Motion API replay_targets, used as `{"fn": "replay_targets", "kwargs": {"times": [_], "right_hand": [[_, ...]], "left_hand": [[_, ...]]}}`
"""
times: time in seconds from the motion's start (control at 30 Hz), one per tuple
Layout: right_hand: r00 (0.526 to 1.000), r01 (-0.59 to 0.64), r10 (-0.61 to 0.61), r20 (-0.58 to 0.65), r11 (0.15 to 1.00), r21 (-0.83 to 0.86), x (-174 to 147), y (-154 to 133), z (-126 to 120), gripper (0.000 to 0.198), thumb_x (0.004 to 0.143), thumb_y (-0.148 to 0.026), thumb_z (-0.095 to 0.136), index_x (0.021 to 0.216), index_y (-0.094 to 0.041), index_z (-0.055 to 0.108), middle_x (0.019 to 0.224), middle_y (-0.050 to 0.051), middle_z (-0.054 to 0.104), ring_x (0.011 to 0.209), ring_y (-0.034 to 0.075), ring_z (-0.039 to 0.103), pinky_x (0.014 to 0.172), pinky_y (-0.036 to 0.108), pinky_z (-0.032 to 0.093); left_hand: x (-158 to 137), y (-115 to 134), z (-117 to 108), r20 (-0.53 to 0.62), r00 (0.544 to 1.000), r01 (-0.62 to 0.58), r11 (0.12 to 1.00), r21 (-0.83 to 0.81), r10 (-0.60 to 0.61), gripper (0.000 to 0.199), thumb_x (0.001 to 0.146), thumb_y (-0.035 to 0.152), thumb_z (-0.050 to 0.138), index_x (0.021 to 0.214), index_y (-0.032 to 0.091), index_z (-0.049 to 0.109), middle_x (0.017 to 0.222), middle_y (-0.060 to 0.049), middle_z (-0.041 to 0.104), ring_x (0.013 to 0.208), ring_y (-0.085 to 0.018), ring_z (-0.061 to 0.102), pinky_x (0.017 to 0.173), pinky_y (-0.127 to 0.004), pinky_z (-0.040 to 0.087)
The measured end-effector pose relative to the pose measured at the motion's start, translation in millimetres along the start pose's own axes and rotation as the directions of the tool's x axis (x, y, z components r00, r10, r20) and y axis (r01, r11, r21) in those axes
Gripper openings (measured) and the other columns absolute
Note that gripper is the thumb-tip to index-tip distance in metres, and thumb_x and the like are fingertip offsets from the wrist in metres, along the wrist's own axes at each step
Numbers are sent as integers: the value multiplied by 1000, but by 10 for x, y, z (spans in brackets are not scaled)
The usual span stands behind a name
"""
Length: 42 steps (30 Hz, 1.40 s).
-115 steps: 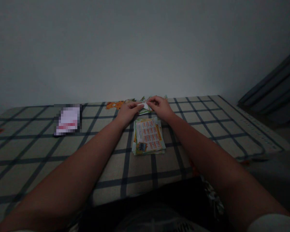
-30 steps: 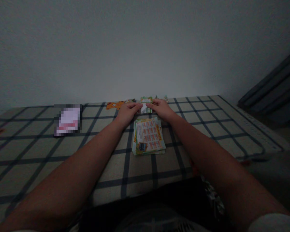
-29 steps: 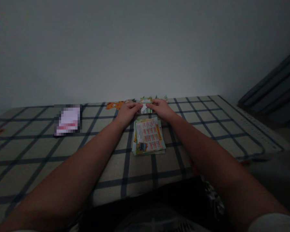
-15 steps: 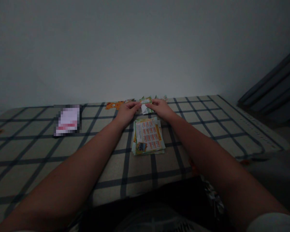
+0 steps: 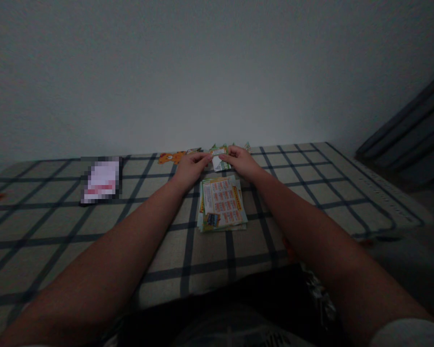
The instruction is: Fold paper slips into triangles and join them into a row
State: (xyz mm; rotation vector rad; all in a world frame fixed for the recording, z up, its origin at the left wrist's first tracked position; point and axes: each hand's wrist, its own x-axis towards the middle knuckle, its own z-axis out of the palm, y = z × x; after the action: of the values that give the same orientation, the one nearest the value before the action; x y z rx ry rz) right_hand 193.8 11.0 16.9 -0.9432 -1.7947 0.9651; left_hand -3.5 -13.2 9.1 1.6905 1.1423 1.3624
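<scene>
Between both hands, at the far side of the table, is a folded piece of printed paper point(image 5: 220, 163), green and white with pointed folds. My left hand point(image 5: 191, 167) pinches its left edge between thumb and fingers. On the opposite edge my right hand point(image 5: 241, 161) has its thumb and fingers closed. Nearer to me lies a stack of printed paper sheets point(image 5: 223, 202) with orange number blocks, a little untidy at the edges; neither hand touches it. More folded papers point(image 5: 246, 146) stick out behind my right hand, partly hidden.
A checked tablecloth point(image 5: 159, 260) with an orange bear print point(image 5: 170, 157) covers the table. To the left lies a phone-like object point(image 5: 101, 180), its screen pixelated. The pale wall point(image 5: 217, 72) rises right behind the table, and grey curtain-like folds point(image 5: 412, 130) hang at the right.
Both hands keep their grip on the folded paper and have barely moved; the right hand's fingers have shifted very slightly. The stack and the phone-like object stay in place.
</scene>
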Motion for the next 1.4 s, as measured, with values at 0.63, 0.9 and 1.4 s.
{"fn": "replay_targets", "kwargs": {"times": [0.63, 0.9, 1.4], "right_hand": [[999, -16, 17, -39, 1000, 27, -47, -106, -5, 40, 87, -45, 66, 65, -21, 43, 64, -6, 38, 62, 10, 34, 59, 26, 30], [999, 0, 1, -40, 1000, 17, -45, -110, -21, 39, 87, -39, 66, 63, -21, 41, 65, -5, 39, 63, 11, 36, 60, 26, 31], [998, -22, 26, -51, 997, 76, -22, -26, -11, 43, 89, -61, 61, 79, -19, 61, 76, 1, 60, 70, 14, 53, 65, 28, 43]], "left_hand": [[-8, 43, 19, -2, 999, 50, 999, -12, -50, 21, 73, 37, 79, 81, 17, 77, 77, -3, 72, 67, -14, 60, 70, -29, 49], [-23, 28, 16, 18, 1000, 22, 1000, 17, -22, 26, 77, 43, 76, 83, 17, 77, 80, -3, 73, 70, -14, 60, 70, -28, 48], [-6, -11, 21, 6, 999, 49, 998, -49, -49, 32, 74, 48, 79, 84, 18, 78, 83, -4, 75, 71, -15, 62, 70, -28, 50]]}}
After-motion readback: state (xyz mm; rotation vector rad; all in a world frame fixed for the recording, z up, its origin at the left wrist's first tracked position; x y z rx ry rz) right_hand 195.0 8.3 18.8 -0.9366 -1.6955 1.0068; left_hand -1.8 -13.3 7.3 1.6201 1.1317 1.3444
